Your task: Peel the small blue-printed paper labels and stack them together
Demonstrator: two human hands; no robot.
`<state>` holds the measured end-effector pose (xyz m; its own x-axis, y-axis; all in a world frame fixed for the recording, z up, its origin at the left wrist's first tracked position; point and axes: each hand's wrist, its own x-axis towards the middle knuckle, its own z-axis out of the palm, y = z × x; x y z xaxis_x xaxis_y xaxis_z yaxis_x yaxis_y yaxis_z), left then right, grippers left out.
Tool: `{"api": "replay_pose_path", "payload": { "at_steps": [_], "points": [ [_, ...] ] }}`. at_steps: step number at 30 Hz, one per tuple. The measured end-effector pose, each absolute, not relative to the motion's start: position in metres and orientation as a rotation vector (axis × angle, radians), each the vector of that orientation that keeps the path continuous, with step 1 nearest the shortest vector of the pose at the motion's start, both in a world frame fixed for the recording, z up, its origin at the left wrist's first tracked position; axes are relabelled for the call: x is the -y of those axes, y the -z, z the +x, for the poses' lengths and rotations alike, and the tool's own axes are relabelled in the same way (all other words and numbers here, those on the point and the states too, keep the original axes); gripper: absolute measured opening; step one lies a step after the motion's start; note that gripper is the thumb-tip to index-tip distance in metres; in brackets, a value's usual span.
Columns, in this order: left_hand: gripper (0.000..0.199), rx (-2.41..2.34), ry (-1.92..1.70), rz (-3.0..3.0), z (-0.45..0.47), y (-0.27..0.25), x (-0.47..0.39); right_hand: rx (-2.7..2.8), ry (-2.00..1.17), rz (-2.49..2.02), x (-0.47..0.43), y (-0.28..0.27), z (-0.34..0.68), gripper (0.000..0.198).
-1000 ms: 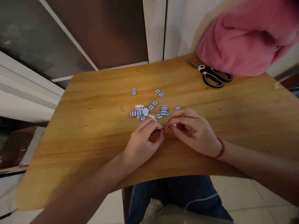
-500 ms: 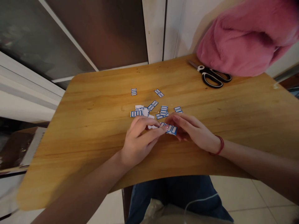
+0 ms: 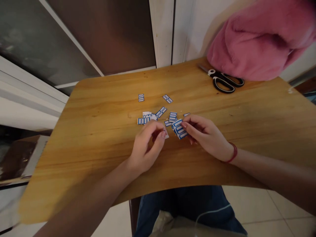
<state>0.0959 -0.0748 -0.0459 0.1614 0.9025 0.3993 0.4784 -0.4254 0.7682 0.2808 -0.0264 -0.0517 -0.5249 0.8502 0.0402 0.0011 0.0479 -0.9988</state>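
1. Use the table (image 3: 98, 158) beneath your grip to steady your wrists.
2. Your right hand (image 3: 209, 138) pinches the blue-bordered labels (image 3: 179, 129), thumb on top; press lightly.
3. Your left hand (image 3: 145, 148) curls left of that grip; I cannot tell whether it holds anything.
4. Avoid nudging the label pile (image 3: 145, 120) beyond it.
5. Support the pinched labels' free left edge.

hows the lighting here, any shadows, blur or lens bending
Head view: dim, uneven light, with a soft shadow on the table along the left forearm; head view: the table's near edge bows, possibly lens distortion; head view: fine detail on the blue-edged labels in the right hand looks soft.
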Motion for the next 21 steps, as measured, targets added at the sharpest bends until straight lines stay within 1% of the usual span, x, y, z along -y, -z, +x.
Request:
{"api": "replay_pose_path", "payload": {
  "at_steps": [2,4,6,9,14,21],
  "points": [
    [0.018,-1.281,-1.058,1.918,0.0988,0.0457,0.0759,1.675,-1.455,-0.892,0.0287,0.0528,0.2807,0.021],
    [0.015,-1.277,-0.999,1.856,0.1023,0.0466,0.0761,1.722,-1.389,-0.905,0.0309,0.0540,0.2809,0.020],
    [0.011,-1.273,-0.997,1.781,0.1051,0.0482,0.0758,1.776,-1.324,-0.913,0.0327,0.0549,0.2811,0.019],
    [0.013,-1.271,-1.023,1.741,0.1064,0.0504,0.0751,1.828,-1.257,-0.906,0.0342,0.0549,0.2813,0.016],
    [0.015,-1.277,-1.036,1.785,0.1043,0.0511,0.0747,1.884,-1.241,-0.875,0.0326,0.0543,0.2817,0.012],
    [0.015,-1.316,-1.009,1.902,0.1018,0.0517,0.0721,2.028,-1.025,-0.889,0.0287,0.0544,0.2835,0.015]
  ]
}}
